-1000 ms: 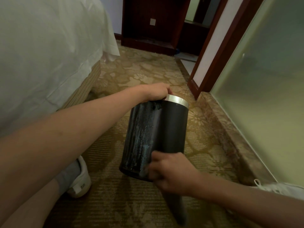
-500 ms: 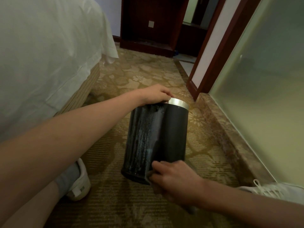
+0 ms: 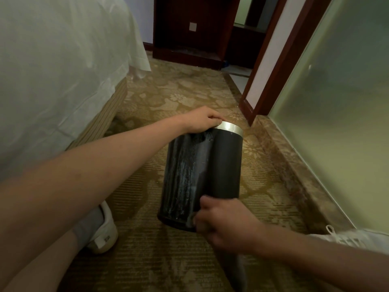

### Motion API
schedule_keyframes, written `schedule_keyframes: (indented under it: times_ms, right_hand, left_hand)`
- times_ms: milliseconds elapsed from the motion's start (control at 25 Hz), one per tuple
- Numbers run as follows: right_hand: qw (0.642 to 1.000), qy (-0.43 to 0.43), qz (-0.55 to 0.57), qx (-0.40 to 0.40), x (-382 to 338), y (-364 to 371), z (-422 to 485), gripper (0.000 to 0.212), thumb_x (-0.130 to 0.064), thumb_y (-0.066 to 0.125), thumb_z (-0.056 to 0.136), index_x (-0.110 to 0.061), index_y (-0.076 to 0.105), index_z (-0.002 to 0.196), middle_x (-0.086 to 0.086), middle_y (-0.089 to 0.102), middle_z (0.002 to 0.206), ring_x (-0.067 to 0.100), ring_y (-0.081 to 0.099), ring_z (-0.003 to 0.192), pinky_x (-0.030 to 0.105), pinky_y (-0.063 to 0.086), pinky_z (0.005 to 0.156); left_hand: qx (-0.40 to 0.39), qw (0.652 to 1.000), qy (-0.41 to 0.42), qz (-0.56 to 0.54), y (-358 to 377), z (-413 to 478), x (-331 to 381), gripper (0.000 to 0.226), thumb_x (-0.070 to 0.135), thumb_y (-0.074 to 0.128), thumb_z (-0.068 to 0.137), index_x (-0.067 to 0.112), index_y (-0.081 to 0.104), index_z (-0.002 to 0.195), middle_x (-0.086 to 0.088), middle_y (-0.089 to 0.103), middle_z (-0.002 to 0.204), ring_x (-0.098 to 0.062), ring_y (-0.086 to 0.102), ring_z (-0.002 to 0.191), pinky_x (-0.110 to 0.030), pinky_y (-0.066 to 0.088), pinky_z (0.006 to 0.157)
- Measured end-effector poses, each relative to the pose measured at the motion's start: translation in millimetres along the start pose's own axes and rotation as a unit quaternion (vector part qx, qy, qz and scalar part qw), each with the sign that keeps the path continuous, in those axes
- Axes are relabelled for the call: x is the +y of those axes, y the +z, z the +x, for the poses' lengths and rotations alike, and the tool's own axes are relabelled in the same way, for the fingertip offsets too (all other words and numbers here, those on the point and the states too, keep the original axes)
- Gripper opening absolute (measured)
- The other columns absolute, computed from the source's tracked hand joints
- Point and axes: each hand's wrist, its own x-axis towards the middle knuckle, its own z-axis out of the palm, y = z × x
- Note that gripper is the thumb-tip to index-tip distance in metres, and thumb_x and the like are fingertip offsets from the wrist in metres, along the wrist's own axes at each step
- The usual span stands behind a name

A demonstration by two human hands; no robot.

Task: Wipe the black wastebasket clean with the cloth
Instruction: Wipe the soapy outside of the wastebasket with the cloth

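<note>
The left grip [image 3: 202, 121] curls over the silver rim of the black wastebasket [image 3: 223, 165], with its arm stretched forward. The right grip [image 3: 223, 224], blurred, clutches the dark cloth [image 3: 236, 268] against the lower wall. The wastebasket is down on the carpet [image 3: 185, 91] near the bed [image 3: 52, 60], its long axis almost upright and its mouth upward. The inside is hidden.

Patterned gold carpet [image 3: 185, 95], white-sheeted bed [image 3: 52, 70] at left, dark wooden cabinet [image 3: 195, 28] behind, frosted glass panel [image 3: 341, 106] at right
</note>
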Motion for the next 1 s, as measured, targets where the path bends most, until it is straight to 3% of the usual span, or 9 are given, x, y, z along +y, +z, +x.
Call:
schedule_keyframes:
  times_ms: [80, 200, 360, 440, 520, 640, 760, 920, 1000]
  right_hand:
    - [0.993, 0.076, 0.046, 0.073, 16.5, -17.5, 10.8, 0.016, -0.041, 0.053, 0.086, -0.028, 0.062, 0.087, -0.008, 0.047, 0.09, 0.013, 0.055, 0.073, 0.031, 0.046, 0.06]
    - [0.979, 0.059, -0.088, 0.176, 33.2, -33.7, 30.2, 0.027, -0.041, 0.053, 0.085, -0.022, 0.068, 0.097, -0.004, 0.05, 0.091, 0.015, 0.057, 0.072, 0.029, 0.041, 0.048]
    - [0.98, 0.001, -0.142, 0.14, 21.3, -18.7, 28.8, 0.022, -0.03, 0.076, 0.074, -0.019, 0.068, 0.093, 0.001, 0.055, 0.093, 0.015, 0.057, 0.072, 0.023, 0.031, 0.045]
    - [0.992, -0.057, -0.103, 0.048, -1.9, 1.5, 14.8, 0.018, -0.031, 0.073, 0.077, -0.023, 0.067, 0.093, -0.002, 0.053, 0.095, 0.015, 0.058, 0.075, 0.025, 0.035, 0.048]
    - [0.999, -0.034, -0.034, -0.024, -16.9, -2.2, 12.3, 0.012, -0.033, 0.062, 0.088, -0.027, 0.064, 0.098, -0.006, 0.046, 0.096, 0.017, 0.059, 0.083, 0.026, 0.036, 0.057]
    - [0.993, 0.069, -0.033, 0.087, 3.1, -34.2, 34.6, 0.015, -0.033, 0.059, 0.089, -0.027, 0.065, 0.102, -0.004, 0.05, 0.099, 0.017, 0.06, 0.086, 0.031, 0.047, 0.064]
    - [0.969, 0.075, -0.158, 0.175, 21.1, -45.9, 48.4, 0.02, -0.032, 0.074, 0.076, -0.02, 0.07, 0.092, 0.001, 0.055, 0.091, 0.02, 0.062, 0.075, 0.027, 0.038, 0.046]
    - [0.988, -0.008, -0.134, 0.08, 0.4, -3.8, 26.0, 0.027, -0.035, 0.079, 0.071, -0.023, 0.066, 0.091, -0.001, 0.055, 0.095, 0.014, 0.059, 0.074, 0.024, 0.027, 0.049]
    - [0.993, -0.059, -0.098, -0.006, -14.3, 3.6, 13.7, 0.019, -0.036, 0.071, 0.081, -0.025, 0.065, 0.096, -0.003, 0.051, 0.098, 0.013, 0.055, 0.077, 0.024, 0.028, 0.053]
  left_hand:
    - [0.007, 1.0, -0.004, 0.007, 0.8, 0.2, -1.1, 0.036, 0.024, 0.043, 0.101, 0.021, 0.055, 0.135, 0.0, 0.051, 0.142, -0.015, 0.043, 0.13, -0.023, 0.03, 0.099]
    - [0.004, 1.0, -0.012, 0.012, 2.8, 3.7, -0.1, 0.038, 0.016, 0.04, 0.101, 0.02, 0.056, 0.134, -0.002, 0.053, 0.14, -0.017, 0.045, 0.129, -0.024, 0.031, 0.101]
    - [0.0, 0.999, -0.033, -0.039, 3.3, 4.5, 3.9, 0.039, 0.008, 0.036, 0.096, 0.014, 0.06, 0.127, -0.004, 0.058, 0.129, -0.018, 0.049, 0.12, -0.028, 0.036, 0.094]
    - [-0.01, 0.999, -0.034, -0.032, 3.4, 3.0, 5.6, 0.038, 0.009, 0.037, 0.097, 0.013, 0.059, 0.127, -0.005, 0.057, 0.128, -0.018, 0.05, 0.119, -0.028, 0.037, 0.092]
    - [-0.008, 0.999, -0.031, -0.014, 4.8, 1.4, 8.5, 0.036, 0.011, 0.038, 0.097, 0.014, 0.059, 0.127, -0.005, 0.058, 0.127, -0.019, 0.05, 0.118, -0.03, 0.037, 0.091]
    - [0.002, 0.999, -0.035, 0.001, 7.3, -0.8, 14.0, 0.035, 0.012, 0.039, 0.097, 0.016, 0.059, 0.125, -0.005, 0.058, 0.126, -0.02, 0.05, 0.117, -0.031, 0.038, 0.094]
    - [0.001, 0.999, -0.034, 0.018, 7.4, 0.0, 15.5, 0.033, 0.012, 0.039, 0.097, 0.017, 0.06, 0.123, -0.006, 0.059, 0.124, -0.022, 0.051, 0.115, -0.032, 0.038, 0.093]
    - [-0.022, 0.998, -0.039, 0.036, 7.1, 2.6, 13.2, 0.034, 0.019, 0.037, 0.099, 0.023, 0.057, 0.127, -0.004, 0.056, 0.13, -0.022, 0.049, 0.119, -0.038, 0.038, 0.1]
    - [-0.027, 0.998, -0.035, 0.035, 7.6, 1.7, 15.0, 0.034, 0.02, 0.036, 0.1, 0.022, 0.056, 0.127, -0.003, 0.055, 0.128, -0.018, 0.048, 0.115, -0.034, 0.037, 0.093]
